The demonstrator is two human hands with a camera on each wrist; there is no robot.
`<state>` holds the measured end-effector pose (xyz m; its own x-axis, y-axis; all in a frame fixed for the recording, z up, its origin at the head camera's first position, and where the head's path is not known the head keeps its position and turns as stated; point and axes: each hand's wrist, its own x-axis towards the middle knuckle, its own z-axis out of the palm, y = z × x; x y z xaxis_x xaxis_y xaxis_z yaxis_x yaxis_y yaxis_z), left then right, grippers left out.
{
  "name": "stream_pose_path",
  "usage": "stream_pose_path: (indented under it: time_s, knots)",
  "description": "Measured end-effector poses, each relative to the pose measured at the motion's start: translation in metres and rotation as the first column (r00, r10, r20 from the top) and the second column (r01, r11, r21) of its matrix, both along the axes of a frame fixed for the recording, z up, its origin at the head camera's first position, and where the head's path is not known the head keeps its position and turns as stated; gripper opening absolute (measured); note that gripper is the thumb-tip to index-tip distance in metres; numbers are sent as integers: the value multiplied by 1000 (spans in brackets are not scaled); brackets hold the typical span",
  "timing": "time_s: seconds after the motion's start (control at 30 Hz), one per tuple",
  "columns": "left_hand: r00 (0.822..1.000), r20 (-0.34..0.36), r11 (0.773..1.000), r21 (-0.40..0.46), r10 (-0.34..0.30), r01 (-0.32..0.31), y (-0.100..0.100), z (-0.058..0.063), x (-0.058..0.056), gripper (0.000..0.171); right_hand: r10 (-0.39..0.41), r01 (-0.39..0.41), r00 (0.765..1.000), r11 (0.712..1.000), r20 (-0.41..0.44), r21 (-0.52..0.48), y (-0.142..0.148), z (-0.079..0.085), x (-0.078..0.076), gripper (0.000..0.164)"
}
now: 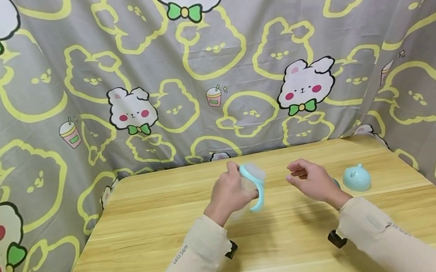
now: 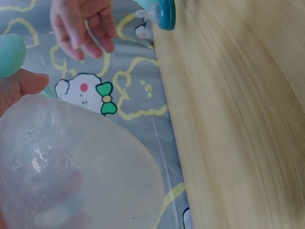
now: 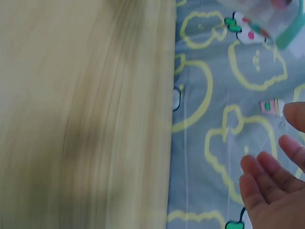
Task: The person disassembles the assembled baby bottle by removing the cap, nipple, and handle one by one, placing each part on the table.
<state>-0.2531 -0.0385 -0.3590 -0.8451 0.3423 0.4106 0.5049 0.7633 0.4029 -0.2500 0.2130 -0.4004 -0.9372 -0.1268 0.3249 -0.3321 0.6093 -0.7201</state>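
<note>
A clear baby bottle [image 2: 90,157] with light blue handles [image 1: 260,198] is gripped in my left hand [image 1: 229,193], tilted and held above the table. Its see-through body fills the lower left of the left wrist view, the thumb lying along its upper side. My right hand [image 1: 311,180] hovers to the right of the bottle, apart from it, palm turned inward and fingers loosely bent around nothing. In the right wrist view its fingers [image 3: 269,179] show bare. A teal collar with a clear teat [image 2: 164,15] sits on the table, mostly hidden behind the right hand in the head view.
A light blue dome-shaped cap [image 1: 357,179] with small ears stands on the table right of my right hand. The wooden table [image 1: 168,255] ends at a grey curtain [image 1: 207,123] with bear and rabbit prints. Black camera mounts [image 1: 337,238] hang under both wrists.
</note>
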Motion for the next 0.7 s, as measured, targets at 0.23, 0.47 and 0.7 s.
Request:
stream_pose_path:
  time_s: [0.23,0.47,0.7]
  knots:
    - [1000,3,1000,20,20,-20,-1,-1,-3,67,106,-108,994,991,-37,-77,-22,9,12,19]
    - [999,16,999,9,47,-47,-2,-1,-4,62,218,-216,976,968,3,-130,-40,17,23,15]
    - [998,-25,998,29,65,-64,0,-1,-4,62,257,-256,966,962,-3,-90,-55,19,25,13]
